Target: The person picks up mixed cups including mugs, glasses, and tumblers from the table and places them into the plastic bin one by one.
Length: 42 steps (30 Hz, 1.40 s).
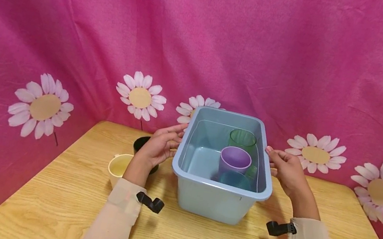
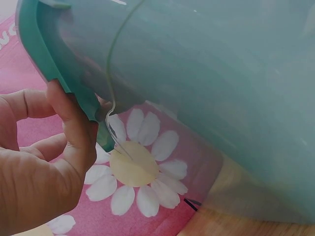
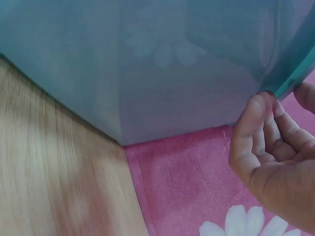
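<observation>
A pale blue plastic tub (image 1: pixel 216 199) fills the middle of the head view, with a hand at each side. My left hand (image 1: pixel 158 147) has its bent fingers under the tub's left rim. Across from it, my right hand (image 1: pixel 287 171) pinches the right rim, thumb on top and fingertips beneath. Inside the tub are a purple cup (image 1: pixel 235 159), a clear green cup (image 1: pixel 243 138) behind it and a teal cup (image 1: pixel 235 179) in front, partly hidden by the rim. Whether the tub's base touches the table cannot be told.
Left of the tub, a cream mug (image 1: pixel 119 166) and a black cup (image 1: pixel 141 143) stand on the wooden table (image 1: pixel 60 199), both partly hidden by my left hand and wrist. A pink cloth (image 1: pixel 204 45) with daisies hangs behind the table and at its sides.
</observation>
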### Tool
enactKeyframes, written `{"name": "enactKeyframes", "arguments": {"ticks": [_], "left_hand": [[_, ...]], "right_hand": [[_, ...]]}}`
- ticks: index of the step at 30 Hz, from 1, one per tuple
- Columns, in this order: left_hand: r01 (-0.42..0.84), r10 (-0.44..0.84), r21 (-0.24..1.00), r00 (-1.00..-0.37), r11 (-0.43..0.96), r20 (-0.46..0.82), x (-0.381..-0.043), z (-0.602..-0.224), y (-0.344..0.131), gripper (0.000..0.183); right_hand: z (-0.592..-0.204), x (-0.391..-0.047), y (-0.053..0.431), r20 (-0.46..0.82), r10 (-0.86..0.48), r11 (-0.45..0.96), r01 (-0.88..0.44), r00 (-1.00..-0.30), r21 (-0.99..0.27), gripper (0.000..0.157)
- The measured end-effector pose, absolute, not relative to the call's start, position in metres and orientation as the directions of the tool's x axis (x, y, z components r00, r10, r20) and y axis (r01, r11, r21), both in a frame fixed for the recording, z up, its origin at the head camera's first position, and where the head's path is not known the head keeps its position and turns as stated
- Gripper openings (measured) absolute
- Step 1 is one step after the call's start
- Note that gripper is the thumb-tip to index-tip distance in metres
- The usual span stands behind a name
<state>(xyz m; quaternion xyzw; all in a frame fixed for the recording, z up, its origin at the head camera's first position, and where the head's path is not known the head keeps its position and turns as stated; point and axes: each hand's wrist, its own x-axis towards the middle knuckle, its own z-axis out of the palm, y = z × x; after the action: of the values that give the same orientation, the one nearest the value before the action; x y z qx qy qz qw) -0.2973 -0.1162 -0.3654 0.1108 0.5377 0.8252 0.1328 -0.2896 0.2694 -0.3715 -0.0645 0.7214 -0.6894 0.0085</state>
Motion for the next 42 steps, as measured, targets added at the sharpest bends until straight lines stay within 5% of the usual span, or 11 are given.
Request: {"name": "enactKeyframes", "arguments": {"ticks": [5,16,29,42], "left_hand": [[-0.112,0.336,0.914,-0.941,-0.39,0.029,-0.296,-0.367,-0.111,0.056],[-0.098,0.33,0.93,-0.944,-0.354,0.026,-0.296,-0.364,-0.107,0.056],[-0.128,0.153,0.977,-0.983,-0.172,-0.102,-0.288,-0.351,-0.115,0.046],[0.092,0.152,0.942,-0.987,0.324,0.044,-0.28,-0.331,-0.111,0.049]], "right_hand": [[-0.372,-0.284,0.271,0.041,-0.112,-0.089,-0.031,-0.993,-0.996,0.019],[-0.361,-0.275,0.272,-0.006,-0.159,-0.147,0.029,-0.987,-0.989,0.017],[-0.36,-0.273,0.264,0.0,-0.195,-0.22,0.043,-0.981,-0.974,0.016],[-0.36,-0.273,0.263,-0.007,-0.166,-0.21,0.043,-0.986,-0.977,0.015]]}}
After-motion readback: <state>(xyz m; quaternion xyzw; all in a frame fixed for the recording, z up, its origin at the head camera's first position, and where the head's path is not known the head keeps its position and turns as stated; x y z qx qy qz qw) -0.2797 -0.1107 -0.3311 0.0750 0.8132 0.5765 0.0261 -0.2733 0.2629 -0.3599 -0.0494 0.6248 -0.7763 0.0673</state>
